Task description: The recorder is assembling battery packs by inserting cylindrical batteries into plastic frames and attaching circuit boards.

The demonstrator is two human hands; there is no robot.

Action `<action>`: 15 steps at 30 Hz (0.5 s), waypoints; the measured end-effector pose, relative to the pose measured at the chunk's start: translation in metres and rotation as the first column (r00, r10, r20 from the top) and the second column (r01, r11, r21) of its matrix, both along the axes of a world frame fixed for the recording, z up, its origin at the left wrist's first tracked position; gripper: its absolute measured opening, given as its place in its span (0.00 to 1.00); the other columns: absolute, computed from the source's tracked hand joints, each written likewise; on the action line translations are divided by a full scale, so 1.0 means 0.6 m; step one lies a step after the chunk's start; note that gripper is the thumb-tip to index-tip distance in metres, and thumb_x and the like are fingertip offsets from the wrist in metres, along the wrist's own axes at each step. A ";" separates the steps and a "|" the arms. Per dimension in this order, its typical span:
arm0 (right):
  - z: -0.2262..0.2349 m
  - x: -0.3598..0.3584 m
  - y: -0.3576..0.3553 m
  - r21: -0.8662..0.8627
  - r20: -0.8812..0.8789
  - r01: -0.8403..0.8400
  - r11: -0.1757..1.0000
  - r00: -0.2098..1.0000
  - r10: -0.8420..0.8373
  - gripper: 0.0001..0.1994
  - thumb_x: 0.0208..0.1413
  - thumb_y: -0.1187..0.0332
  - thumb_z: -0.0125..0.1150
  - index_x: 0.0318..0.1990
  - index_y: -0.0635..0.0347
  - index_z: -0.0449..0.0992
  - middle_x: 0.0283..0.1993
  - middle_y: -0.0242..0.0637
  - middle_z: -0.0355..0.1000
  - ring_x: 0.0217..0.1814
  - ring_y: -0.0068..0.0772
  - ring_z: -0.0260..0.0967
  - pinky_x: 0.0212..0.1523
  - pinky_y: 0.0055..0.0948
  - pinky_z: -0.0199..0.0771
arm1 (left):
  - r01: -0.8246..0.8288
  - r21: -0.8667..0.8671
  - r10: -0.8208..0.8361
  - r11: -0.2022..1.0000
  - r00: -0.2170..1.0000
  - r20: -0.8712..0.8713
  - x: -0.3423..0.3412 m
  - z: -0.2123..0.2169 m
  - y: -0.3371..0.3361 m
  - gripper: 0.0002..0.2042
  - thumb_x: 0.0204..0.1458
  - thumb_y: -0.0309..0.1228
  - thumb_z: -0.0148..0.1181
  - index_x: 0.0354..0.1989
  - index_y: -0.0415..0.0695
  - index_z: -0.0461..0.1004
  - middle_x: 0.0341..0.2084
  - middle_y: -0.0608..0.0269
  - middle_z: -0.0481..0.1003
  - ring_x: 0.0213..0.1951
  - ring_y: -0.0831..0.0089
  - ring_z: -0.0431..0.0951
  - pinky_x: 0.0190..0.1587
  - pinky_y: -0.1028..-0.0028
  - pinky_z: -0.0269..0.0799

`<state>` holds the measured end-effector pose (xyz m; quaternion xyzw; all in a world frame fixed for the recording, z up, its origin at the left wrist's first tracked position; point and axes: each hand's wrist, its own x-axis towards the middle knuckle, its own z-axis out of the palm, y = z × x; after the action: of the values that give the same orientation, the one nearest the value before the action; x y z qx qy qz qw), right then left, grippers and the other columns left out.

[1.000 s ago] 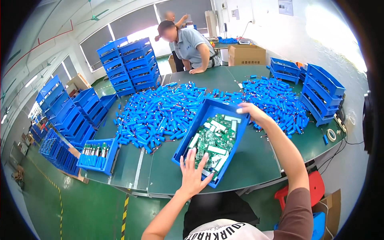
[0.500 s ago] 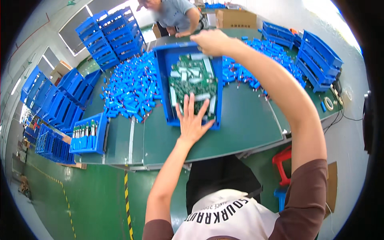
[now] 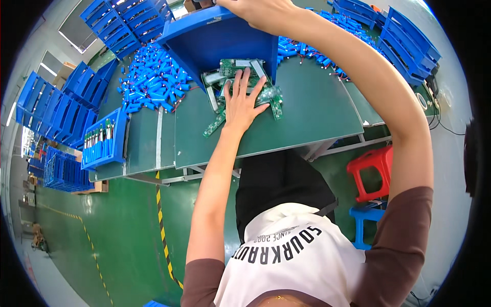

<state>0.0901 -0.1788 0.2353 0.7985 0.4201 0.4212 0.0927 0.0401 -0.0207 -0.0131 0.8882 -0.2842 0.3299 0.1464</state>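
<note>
One spread left hand (image 3: 242, 106) lies on circuit boards (image 3: 277, 106); farther off, right hand (image 3: 263, 13) grips tilted bin (image 3: 225, 43) by its rim.

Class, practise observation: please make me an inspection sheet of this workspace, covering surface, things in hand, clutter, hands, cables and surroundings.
Surface: green tabletop, with seams.
Things in hand: blue bin, tilted with its far end raised; green circuit boards at its low end, some on the tabletop.
Clutter: heaped blue cells on both sides of the bin; blue tray of cells at left.
Hands: right hand grips the bin's raised rim; left hand spread on the boards.
Cables: dark cable near the right wall.
Surroundings: red stool, blue stool, striped floor tape.
</note>
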 end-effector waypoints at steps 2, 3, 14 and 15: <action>-0.013 -0.027 0.009 0.017 0.154 -0.051 0.999 0.987 0.048 0.11 0.55 0.71 0.55 0.45 0.62 0.74 0.35 0.43 0.74 0.40 0.43 0.76 0.41 0.38 0.75 | 0.008 -0.001 -0.008 1.000 1.000 0.006 -0.001 -0.003 0.002 0.42 0.43 0.51 0.72 0.70 0.64 0.63 0.72 0.56 0.55 0.72 0.56 0.53 0.65 0.44 0.52; -0.021 -0.042 0.010 0.016 0.145 -0.055 0.998 0.988 0.052 0.11 0.55 0.71 0.55 0.45 0.62 0.74 0.35 0.43 0.74 0.40 0.43 0.76 0.41 0.38 0.75 | 0.004 -0.003 -0.004 1.000 1.000 -0.003 -0.001 -0.005 0.004 0.42 0.43 0.51 0.72 0.70 0.64 0.63 0.72 0.56 0.55 0.72 0.56 0.53 0.65 0.44 0.52; -0.055 -0.061 -0.063 0.451 0.439 -0.502 0.738 0.844 0.306 0.17 0.53 0.72 0.56 0.52 0.57 0.74 0.37 0.39 0.67 0.40 0.41 0.69 0.43 0.38 0.70 | 0.317 -0.270 -0.370 0.909 0.912 -0.177 -0.041 0.009 0.002 0.28 0.49 0.42 0.72 0.57 0.42 0.75 0.61 0.57 0.72 0.64 0.55 0.70 0.65 0.61 0.68; -0.051 -0.097 -0.083 0.372 0.318 0.049 0.927 0.931 -0.177 0.21 0.49 0.78 0.58 0.53 0.57 0.74 0.38 0.41 0.67 0.41 0.44 0.69 0.44 0.40 0.70 | 0.275 -0.359 -0.395 0.892 0.860 -0.324 -0.049 0.018 0.012 0.26 0.51 0.39 0.71 0.57 0.41 0.75 0.59 0.57 0.74 0.62 0.57 0.72 0.64 0.62 0.69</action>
<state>0.0319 -0.2287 0.2048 0.7386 0.2661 0.6180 0.0427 0.0105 -0.0134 -0.0022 0.8389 -0.3480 0.1555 0.3885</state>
